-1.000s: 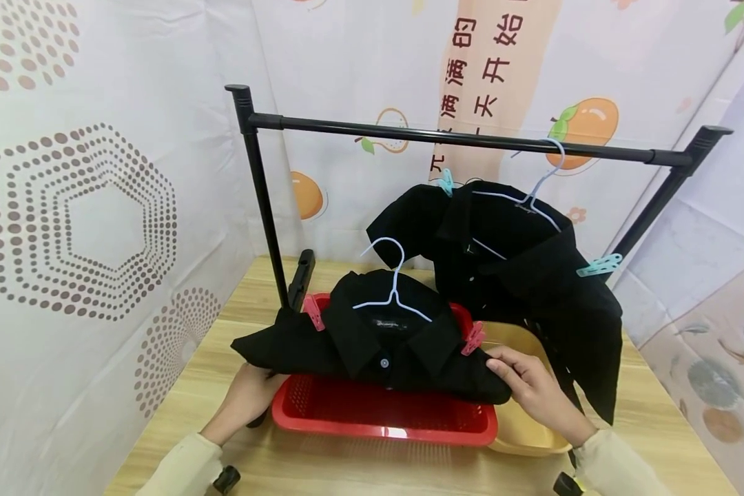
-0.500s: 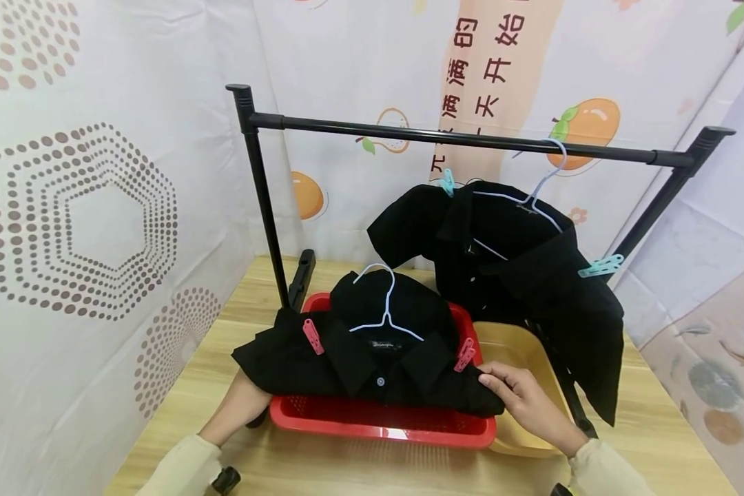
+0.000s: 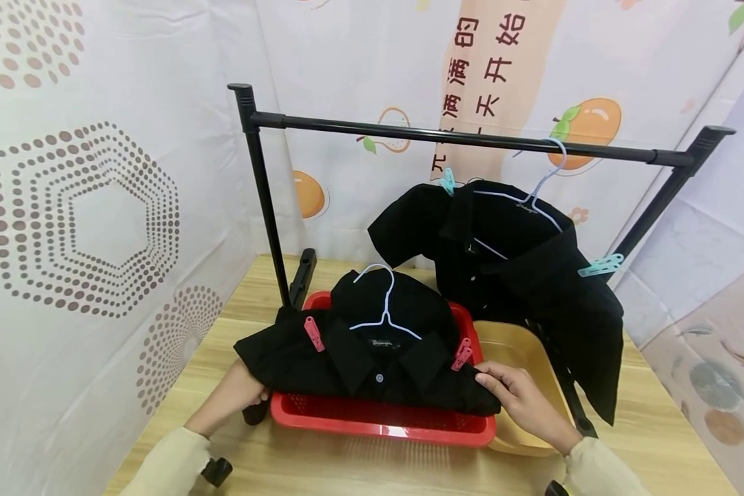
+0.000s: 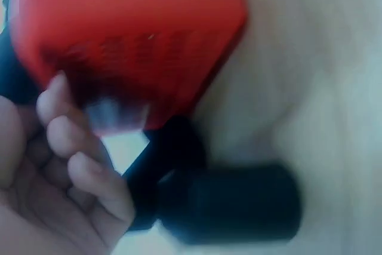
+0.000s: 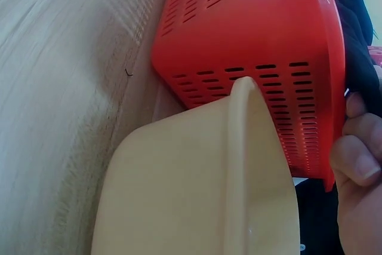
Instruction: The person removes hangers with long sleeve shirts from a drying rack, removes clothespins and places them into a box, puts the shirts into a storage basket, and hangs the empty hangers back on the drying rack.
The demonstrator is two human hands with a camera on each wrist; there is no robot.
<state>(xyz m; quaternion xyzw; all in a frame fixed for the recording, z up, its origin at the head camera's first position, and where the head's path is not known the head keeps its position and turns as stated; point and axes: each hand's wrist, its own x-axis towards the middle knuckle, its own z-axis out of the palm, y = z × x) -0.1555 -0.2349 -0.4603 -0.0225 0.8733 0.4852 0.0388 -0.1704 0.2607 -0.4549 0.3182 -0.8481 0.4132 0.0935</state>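
Observation:
A black shirt (image 3: pixel 347 365) with a collar lies over the red basket (image 3: pixel 384 428). A light-blue hanger (image 3: pixel 387 303) sits in its neck, hook upward, and pink clothespins (image 3: pixel 313 334) are clipped on either side of the collar. My right hand (image 3: pixel 523 399) pinches the shirt's sleeve at the right, beside the basket rim. Partly hidden under the opposite sleeve is my left hand (image 3: pixel 238 393). In the left wrist view the fingers (image 4: pixel 95 174) are loosely curled beside the basket, with nothing seen between them.
Behind, a second black shirt (image 3: pixel 533 289) hangs by its hanger from the black rack (image 3: pixel 409 131), with turquoise clothespins (image 3: pixel 601 265) on it. A tan basin (image 3: pixel 521 420) stands against the red basket. The rack's feet rest on the wooden table (image 3: pixel 347 475).
The shirt has come down onto the basket and the hanger's hook has tipped leftward. My left hand has slid out a little from under the sleeve; my right hand has lowered slightly with its sleeve.

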